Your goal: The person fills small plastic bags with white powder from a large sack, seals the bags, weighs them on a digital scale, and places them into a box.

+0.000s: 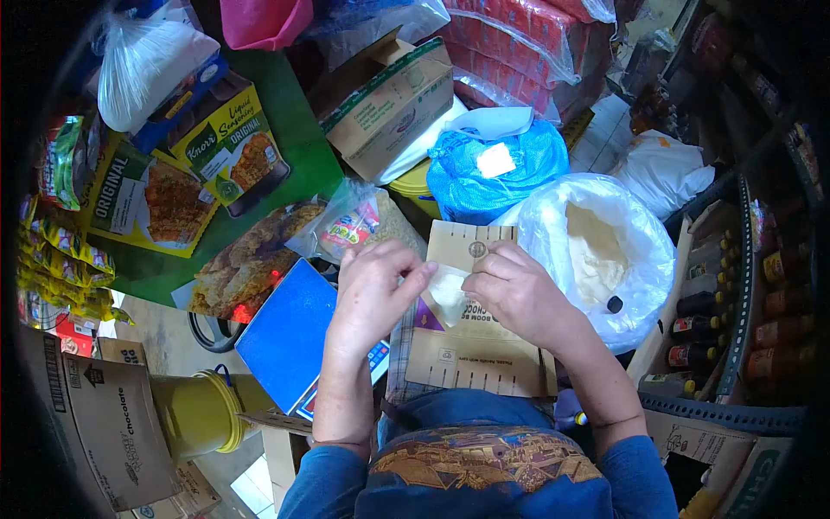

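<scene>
A small clear bag with white contents (447, 294) is between my two hands, above a flat brown cardboard piece (475, 359) on my lap. My right hand (523, 290) has its fingers pinched together at the bag's right side. My left hand (372, 290) is on the other side, its thumb near the bag and its fingers curled; whether it touches the bag is unclear. To the right of my hands stands a large plastic-lined container of white powder (596, 259). Left of my left hand lies a scale with a blue platform (290, 329).
Behind my hands are a blue bag (497, 164), an open carton (393, 108) and a clear packet (367, 221). Bottles (692, 329) line the right shelf. At the left are a yellow bucket (199, 411), a brown box (104, 424) and hanging yellow sachets (65, 259).
</scene>
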The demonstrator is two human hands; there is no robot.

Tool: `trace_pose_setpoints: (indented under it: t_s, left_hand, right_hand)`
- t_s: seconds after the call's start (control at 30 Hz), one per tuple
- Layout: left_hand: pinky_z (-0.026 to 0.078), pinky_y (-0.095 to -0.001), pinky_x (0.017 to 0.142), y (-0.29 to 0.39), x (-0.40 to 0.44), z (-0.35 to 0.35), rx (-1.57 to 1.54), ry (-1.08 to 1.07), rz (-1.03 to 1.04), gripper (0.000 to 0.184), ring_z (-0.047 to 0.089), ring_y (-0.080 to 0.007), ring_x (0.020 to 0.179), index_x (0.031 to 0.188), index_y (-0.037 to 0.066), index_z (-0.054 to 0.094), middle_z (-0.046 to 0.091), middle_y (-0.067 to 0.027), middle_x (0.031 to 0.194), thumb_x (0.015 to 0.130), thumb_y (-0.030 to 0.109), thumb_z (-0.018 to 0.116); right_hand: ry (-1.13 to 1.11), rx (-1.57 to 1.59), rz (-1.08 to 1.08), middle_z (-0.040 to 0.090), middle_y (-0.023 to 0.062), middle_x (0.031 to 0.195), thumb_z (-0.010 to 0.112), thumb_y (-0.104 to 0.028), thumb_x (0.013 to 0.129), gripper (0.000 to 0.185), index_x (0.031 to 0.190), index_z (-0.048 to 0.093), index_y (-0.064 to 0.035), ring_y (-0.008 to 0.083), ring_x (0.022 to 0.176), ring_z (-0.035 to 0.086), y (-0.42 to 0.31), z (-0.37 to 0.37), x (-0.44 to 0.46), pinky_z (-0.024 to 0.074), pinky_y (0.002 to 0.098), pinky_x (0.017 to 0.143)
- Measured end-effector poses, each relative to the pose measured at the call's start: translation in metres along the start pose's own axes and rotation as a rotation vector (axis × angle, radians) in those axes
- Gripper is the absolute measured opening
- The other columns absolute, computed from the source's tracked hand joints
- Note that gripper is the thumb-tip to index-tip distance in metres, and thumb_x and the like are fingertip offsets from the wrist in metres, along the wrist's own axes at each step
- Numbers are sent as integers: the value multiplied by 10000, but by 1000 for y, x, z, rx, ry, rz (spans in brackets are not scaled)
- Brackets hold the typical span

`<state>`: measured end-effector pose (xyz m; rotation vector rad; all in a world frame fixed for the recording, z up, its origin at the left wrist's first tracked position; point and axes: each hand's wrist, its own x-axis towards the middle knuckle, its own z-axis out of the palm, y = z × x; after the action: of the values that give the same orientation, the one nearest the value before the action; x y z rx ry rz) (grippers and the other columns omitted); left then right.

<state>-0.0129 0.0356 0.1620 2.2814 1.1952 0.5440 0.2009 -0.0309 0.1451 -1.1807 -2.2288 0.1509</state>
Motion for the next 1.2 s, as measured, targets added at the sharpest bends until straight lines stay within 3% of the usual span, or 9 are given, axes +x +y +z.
trace_pose_setpoints:
  t_s: [0.07, 0.13, 0.17, 0.33, 0.47, 0.63, 0.77, 1.03, 1.2]
  left_hand:
    - [381, -427, 889, -27, 0, 11, -316, 18, 64, 330, 593, -224, 950, 952, 47, 644, 624, -56, 916, 765, 301, 744]
    - [370, -349, 1013, -61, 4, 38, -699, -91, 224, 817, 507, -179, 1150, 1321, 23, 467, 548, -74, 1230, 638, 250, 854]
    - [416, -317, 976, -75, 7, 60, -786, -189, 233, 838, 478, -171, 1183, 1355, 39, 435, 514, -89, 1286, 643, 182, 853]
    - [469, -283, 895, -73, -2, 147, -1144, -385, -93, 757, 526, -135, 1116, 1316, 49, 461, 566, -49, 1212, 670, 79, 854]
    - [449, -293, 932, -68, 3, 166, -1122, -246, -19, 725, 544, -124, 1086, 1309, 43, 461, 592, -35, 1160, 696, 86, 846]
    - [435, -292, 953, -66, 6, 168, -1192, -274, -70, 748, 536, -128, 1105, 1340, 40, 435, 588, -34, 1177, 711, 98, 835]
    - [433, -288, 953, -61, 7, 168, -1195, -286, -25, 756, 526, -124, 1113, 1339, 35, 441, 575, -33, 1193, 700, 97, 841]
    - [447, -302, 926, -61, 13, 133, -1147, -254, 129, 603, 536, -148, 1082, 1262, 50, 526, 565, -40, 1187, 721, 49, 791]
    - [437, -367, 934, -56, 22, 122, -881, -217, 264, 231, 564, -257, 1061, 1017, 19, 635, 615, -112, 1090, 833, 151, 680]
  right_hand:
    - [1, 23, 14, 570, 75, 829, 710, -61, 741, 119, 844, 650, -52, 274, 867, 581, 1, 2, 1, 485, 408, 882]
    - [1, 19, 11, 572, 75, 831, 710, -64, 745, 118, 845, 649, -51, 270, 865, 581, 5, 10, -2, 483, 410, 902]
    - [-7, 18, 4, 573, 74, 834, 709, -66, 749, 117, 847, 648, -50, 267, 864, 582, 5, 13, -3, 481, 412, 922]
    - [35, 32, 3, 577, 71, 830, 711, -61, 747, 124, 859, 656, -61, 271, 853, 577, 4, 12, -3, 478, 419, 920]
    - [85, 0, 92, 598, 69, 833, 690, -66, 784, 110, 893, 673, -67, 278, 833, 565, 15, -18, -14, 470, 388, 817]
    - [266, 15, 486, 643, 96, 870, 692, -196, 811, 408, 1187, 635, -47, 270, 812, 593, 40, -48, -49, 434, 378, 771]
    - [76, 45, 410, 601, 101, 844, 780, -324, 720, 652, 1272, 581, -39, 238, 766, 571, 20, -3, -33, 441, 349, 736]
    - [83, 112, 21, 610, 69, 790, 647, -114, 833, 65, 890, 630, -90, 264, 753, 592, 22, 27, 1, 409, 382, 717]
    - [83, 63, -26, 610, 66, 791, 674, -139, 815, 100, 893, 634, -90, 263, 761, 594, 25, 30, 13, 406, 379, 715]
